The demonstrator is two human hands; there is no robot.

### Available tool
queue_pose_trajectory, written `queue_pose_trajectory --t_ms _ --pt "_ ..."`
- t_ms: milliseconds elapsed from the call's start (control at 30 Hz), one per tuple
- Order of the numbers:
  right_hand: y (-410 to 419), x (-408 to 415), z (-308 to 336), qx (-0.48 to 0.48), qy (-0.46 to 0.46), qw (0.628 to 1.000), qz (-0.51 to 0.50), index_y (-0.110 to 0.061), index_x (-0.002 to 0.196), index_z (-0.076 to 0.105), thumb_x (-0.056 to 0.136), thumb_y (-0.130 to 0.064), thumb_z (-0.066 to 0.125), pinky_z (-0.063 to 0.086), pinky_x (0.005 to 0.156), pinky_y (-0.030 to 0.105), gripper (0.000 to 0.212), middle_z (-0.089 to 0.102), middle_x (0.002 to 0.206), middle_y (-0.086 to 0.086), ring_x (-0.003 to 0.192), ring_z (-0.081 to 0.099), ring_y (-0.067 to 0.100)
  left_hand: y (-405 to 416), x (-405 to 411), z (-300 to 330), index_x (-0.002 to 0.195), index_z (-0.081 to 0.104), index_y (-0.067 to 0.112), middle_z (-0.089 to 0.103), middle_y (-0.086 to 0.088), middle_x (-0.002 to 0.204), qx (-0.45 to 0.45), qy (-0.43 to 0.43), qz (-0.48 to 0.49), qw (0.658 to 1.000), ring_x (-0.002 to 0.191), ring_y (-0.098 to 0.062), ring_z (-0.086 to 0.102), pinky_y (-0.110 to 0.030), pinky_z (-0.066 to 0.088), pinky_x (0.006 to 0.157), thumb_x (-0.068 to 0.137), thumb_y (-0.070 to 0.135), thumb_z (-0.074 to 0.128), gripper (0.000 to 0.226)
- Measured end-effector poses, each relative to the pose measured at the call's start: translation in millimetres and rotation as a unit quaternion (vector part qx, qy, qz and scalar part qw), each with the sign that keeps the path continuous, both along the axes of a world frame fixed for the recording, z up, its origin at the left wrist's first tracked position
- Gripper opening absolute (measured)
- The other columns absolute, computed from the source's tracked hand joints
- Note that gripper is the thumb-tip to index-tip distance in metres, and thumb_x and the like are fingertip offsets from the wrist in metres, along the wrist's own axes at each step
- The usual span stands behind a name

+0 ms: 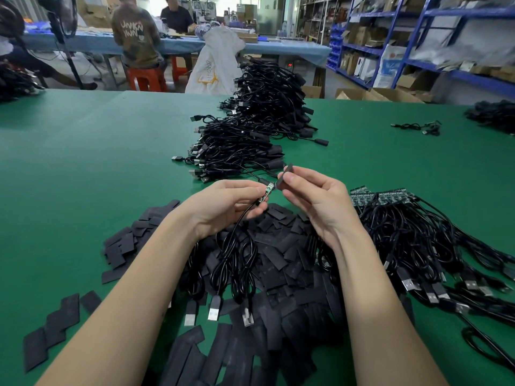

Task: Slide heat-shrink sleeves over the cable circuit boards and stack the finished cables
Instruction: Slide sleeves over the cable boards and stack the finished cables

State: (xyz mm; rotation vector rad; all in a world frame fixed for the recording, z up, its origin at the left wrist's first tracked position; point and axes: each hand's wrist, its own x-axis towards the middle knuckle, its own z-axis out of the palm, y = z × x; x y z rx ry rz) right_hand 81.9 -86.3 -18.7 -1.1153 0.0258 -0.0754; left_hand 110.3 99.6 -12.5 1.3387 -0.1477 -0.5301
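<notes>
A: Which step is this?

B: The sleeving itself, I'd judge. The left hand [228, 203] pinches a cable [242, 218] just below its small green board [267, 190], fingers curled round it. The right hand [315, 199] pinches a flat black sleeve [284, 178] between thumb and forefinger. The sleeve's near end sits right at the board's tip; whether it has started over the board I cannot tell.

A: So the next move?

B: It calls for the sleeve's mouth to be squeezed open and lined up with the board, then drawn down along it until the green is covered. The sleeve is flat, so it may catch on the board's corners if it goes on at a tilt.

A: And then it gets stacked where?

B: Probably on the pile of done cables [250, 140] straight ahead, which runs away to the far edge of the green surface [83, 168]. Its near end lies just beyond the hands, so the reach is short.

A: Room to move?

B: Tight underneath: loose sleeves [278, 274] lie heaped below both wrists, and the bare-board cables [404, 227] crowd in on the right. The held cable's tail hangs into the sleeve heap and could drag some along. The left side has open green.
</notes>
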Motion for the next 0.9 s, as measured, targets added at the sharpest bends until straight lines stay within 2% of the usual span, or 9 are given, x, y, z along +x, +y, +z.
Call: queue_pose_trajectory --t_ms 100,367,733,900 --pt "1.0 0.1 -1.0 0.006 0.001 1.0 0.002 -0.005 0.093 0.076 0.076 -0.002 0.079 0.058 0.067 0.017 0.018 0.079 0.094 0.012 0.083 0.077 0.016 -1.5 -1.6 0.9 0.101 0.071 0.001 0.07 -0.006 0.079 -0.005 0.007 -0.007 1.0 0.068 -0.011 0.069 -0.017 0.056 0.062 0.096 0.002 0.06 0.012" --pt "-0.1 -0.9 0.3 0.017 0.004 1.0 -0.001 -0.001 0.099 0.074 0.084 0.002 0.074 0.058 0.07 0.017 0.015 0.079 0.095 0.012 0.086 0.076 0.015 -0.9 -2.4 1.8 0.102 0.069 -0.001 0.07 -0.006 0.077 -0.003 0.011 -0.025 1.0 0.067 -0.011 0.068 -0.015 0.053 0.058 0.096 0.003 0.06 0.011" --pt "1.7 -0.9 1.0 0.039 0.02 0.999 -0.01 0.003 0.103 0.071 0.084 0.004 0.074 0.059 0.068 0.018 0.02 0.078 0.097 0.013 0.086 0.076 0.017 0.1 -1.0 1.1 0.108 0.068 -0.002 0.071 -0.005 0.077 -0.013 0.015 -0.032 0.999 0.066 -0.01 0.068 -0.015 0.053 0.058 0.095 0.004 0.062 0.016" --pt "1.5 -0.1 0.1 0.041 0.018 0.999 -0.005 0.003 0.103 0.071 0.083 0.004 0.074 0.059 0.068 0.018 0.021 0.078 0.096 0.013 0.085 0.076 0.017 0.7 -0.5 -0.1 0.104 0.071 0.002 0.071 -0.006 0.081 -0.011 0.014 -0.032 0.999 0.069 -0.011 0.069 -0.016 0.054 0.06 0.085 0.009 0.069 0.021"
